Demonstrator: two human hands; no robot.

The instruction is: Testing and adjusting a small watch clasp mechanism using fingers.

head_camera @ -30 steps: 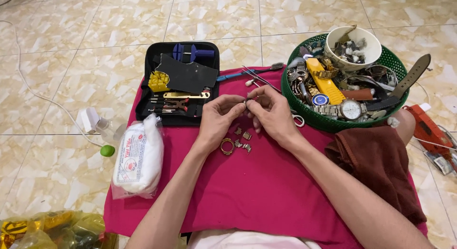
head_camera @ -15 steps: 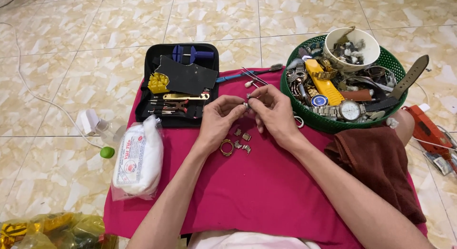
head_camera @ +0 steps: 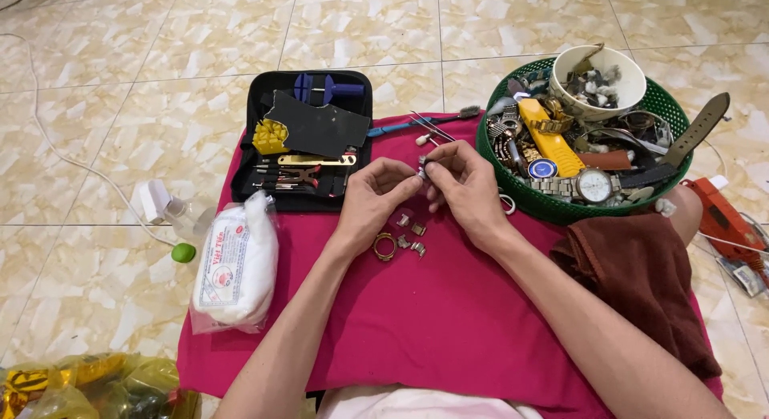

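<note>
My left hand [head_camera: 375, 199] and my right hand [head_camera: 463, 185] meet fingertip to fingertip above a magenta cloth [head_camera: 416, 307]. Both pinch one small metal watch part [head_camera: 422, 167] between them; it is too small to tell more. Just below the hands, a gold ring-shaped part [head_camera: 384, 246] and a few small metal links [head_camera: 410, 233] lie loose on the cloth. Thin metal tools and a blue-handled brush [head_camera: 416, 122] lie beyond the hands.
An open black tool case [head_camera: 308, 138] sits at the back left. A green basket [head_camera: 585, 138] at the right holds watches, straps and a white bowl. A white filled bag [head_camera: 236, 263] lies left, a brown cloth [head_camera: 641, 283] right. Tiled floor surrounds it all.
Both hands stay together on the small part, with only slight finger movement. Nothing else has shifted.
</note>
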